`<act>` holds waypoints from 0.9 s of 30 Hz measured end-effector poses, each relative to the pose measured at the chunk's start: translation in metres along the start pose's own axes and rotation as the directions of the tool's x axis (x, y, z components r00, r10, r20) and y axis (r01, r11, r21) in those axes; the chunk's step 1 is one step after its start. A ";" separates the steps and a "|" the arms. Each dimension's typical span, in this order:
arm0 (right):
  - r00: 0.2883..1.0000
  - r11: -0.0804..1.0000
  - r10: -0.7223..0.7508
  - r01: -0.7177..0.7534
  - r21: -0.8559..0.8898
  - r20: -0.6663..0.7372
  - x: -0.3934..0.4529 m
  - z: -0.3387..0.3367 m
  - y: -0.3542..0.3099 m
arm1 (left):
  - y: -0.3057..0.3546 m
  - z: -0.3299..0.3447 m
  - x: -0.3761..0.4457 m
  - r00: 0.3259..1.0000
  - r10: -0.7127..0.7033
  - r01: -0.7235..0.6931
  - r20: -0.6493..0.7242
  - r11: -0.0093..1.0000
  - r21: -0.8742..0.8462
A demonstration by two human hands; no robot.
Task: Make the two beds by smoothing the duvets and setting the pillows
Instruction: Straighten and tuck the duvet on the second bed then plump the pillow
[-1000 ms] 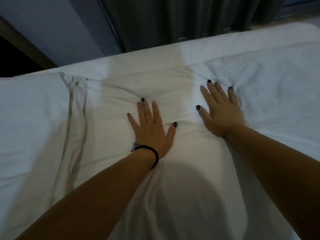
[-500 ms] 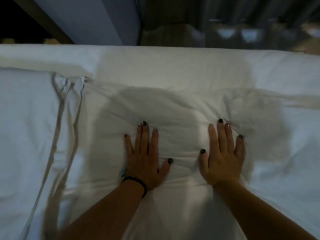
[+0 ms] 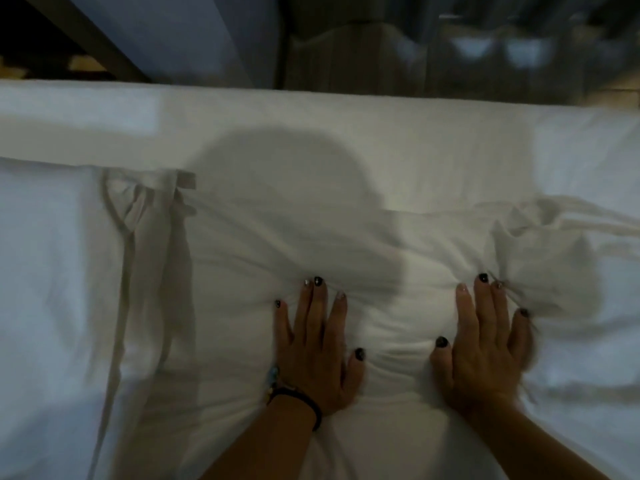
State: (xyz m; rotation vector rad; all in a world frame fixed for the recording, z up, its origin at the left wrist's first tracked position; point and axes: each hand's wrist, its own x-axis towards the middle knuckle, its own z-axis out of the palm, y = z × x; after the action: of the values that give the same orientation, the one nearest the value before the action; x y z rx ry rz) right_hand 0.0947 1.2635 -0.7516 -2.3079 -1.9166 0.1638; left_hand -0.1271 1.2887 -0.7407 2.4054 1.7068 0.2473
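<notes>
Head view: left hand (image 3: 313, 355) and right hand (image 3: 485, 351), fingers straight, press flat on the duvet (image 3: 391, 306). Creases remain beyond the right fingertips; a pillow (image 3: 52, 271) lies left of the left fingers. Smoothing appears unfinished.

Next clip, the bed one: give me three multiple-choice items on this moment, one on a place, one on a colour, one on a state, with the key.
1. Where is the black wristband?
A. left wrist
B. right wrist
C. on the bedding

2. What colour is the bedding?
A. white
B. red
C. navy

3. How do the hands lie?
A. both fists shut
B. both flat, fingers straight
C. one lifted off

Key: 1 A, the band circles the wrist below the left hand. 2 A, the cloth is white throughout. 3 B, the left hand and right hand press palm-down on the bedding.
</notes>
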 end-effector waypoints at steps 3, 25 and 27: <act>0.999 1.000 0.006 -0.007 -0.022 -0.052 0.001 -0.001 -0.002 | -0.001 0.003 -0.001 1.000 0.003 -0.003 -0.012 1.000 -0.013; 0.978 0.996 -0.082 0.073 -0.055 -0.191 0.006 0.002 0.001 | 0.000 0.008 -0.001 0.999 0.027 -0.025 -0.041 0.999 0.043; 0.978 0.996 -0.081 0.073 -0.052 -0.191 0.005 0.001 -0.001 | 0.001 0.007 -0.002 0.999 0.025 -0.023 -0.044 0.999 0.044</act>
State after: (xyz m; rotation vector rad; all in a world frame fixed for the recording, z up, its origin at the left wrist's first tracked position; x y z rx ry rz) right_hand 0.0942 1.2686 -0.7525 -2.1815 -1.9260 -0.1088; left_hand -0.1253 1.2859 -0.7469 2.4704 1.7205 0.2713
